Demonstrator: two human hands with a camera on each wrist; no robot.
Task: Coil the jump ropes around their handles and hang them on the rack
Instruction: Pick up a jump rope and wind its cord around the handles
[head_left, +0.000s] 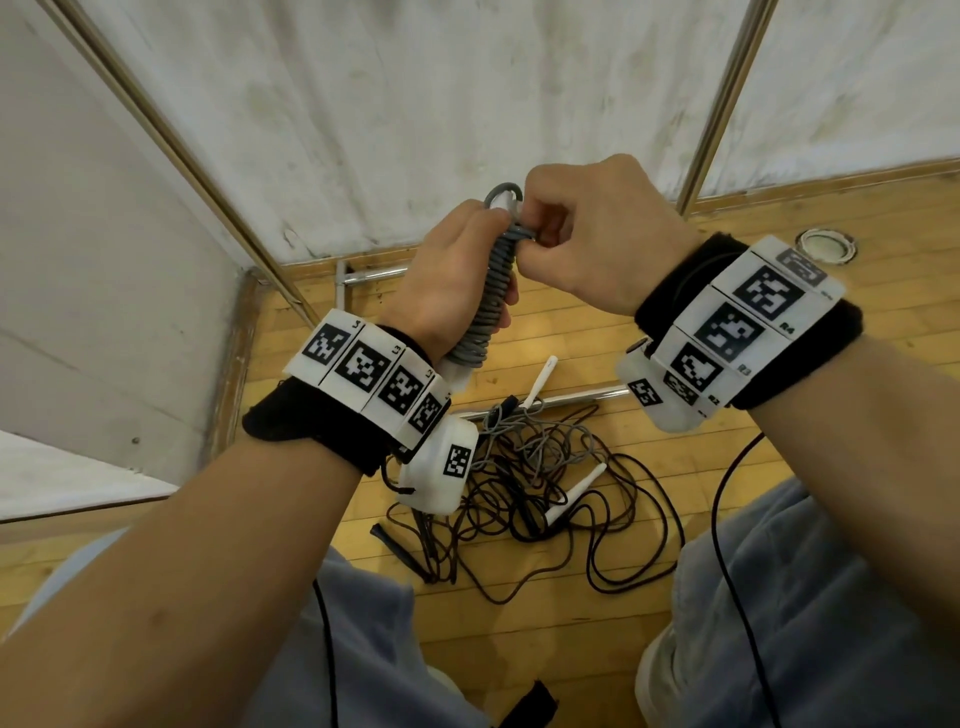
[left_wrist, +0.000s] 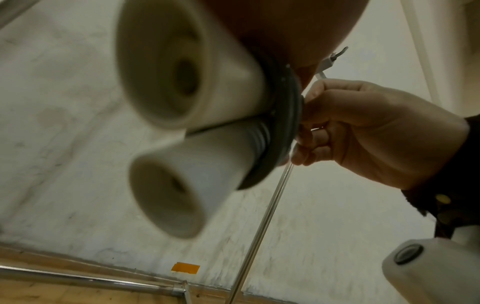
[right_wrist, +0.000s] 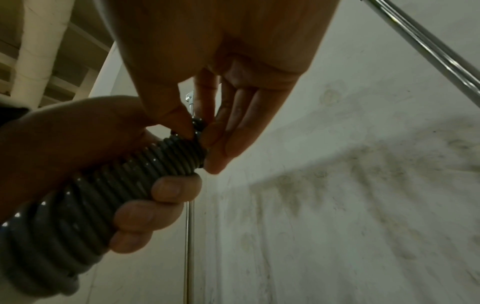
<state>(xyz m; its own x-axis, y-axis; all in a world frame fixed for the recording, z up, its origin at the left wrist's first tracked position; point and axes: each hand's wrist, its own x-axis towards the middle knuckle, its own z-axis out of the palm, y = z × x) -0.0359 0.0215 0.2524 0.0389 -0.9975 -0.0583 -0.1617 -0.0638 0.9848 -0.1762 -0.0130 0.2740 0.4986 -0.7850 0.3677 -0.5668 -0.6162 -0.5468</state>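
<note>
A grey jump rope (head_left: 488, 296) is wound in tight coils around its two white handles (left_wrist: 189, 115). My left hand (head_left: 457, 280) grips the coiled bundle upright at chest height, fingers wrapped around the coils (right_wrist: 109, 185). At the top of the bundle my right hand (head_left: 576, 234) pinches the rope's end between thumb and fingers (right_wrist: 200, 131), where a small grey loop (head_left: 503, 193) sticks up. The handles' butt ends fill the left wrist view. On the floor below lies a tangle of dark and grey ropes (head_left: 545, 478) with white handles (head_left: 571, 493) and a black handle (head_left: 400, 551).
Chrome rack poles (head_left: 727, 104) rise at left and right in front of a stained white wall; a chrome base bar (head_left: 550, 402) crosses the wooden floor. A roll of tape (head_left: 826, 244) lies at the far right. My knees in blue trousers (head_left: 810, 597) frame the rope pile.
</note>
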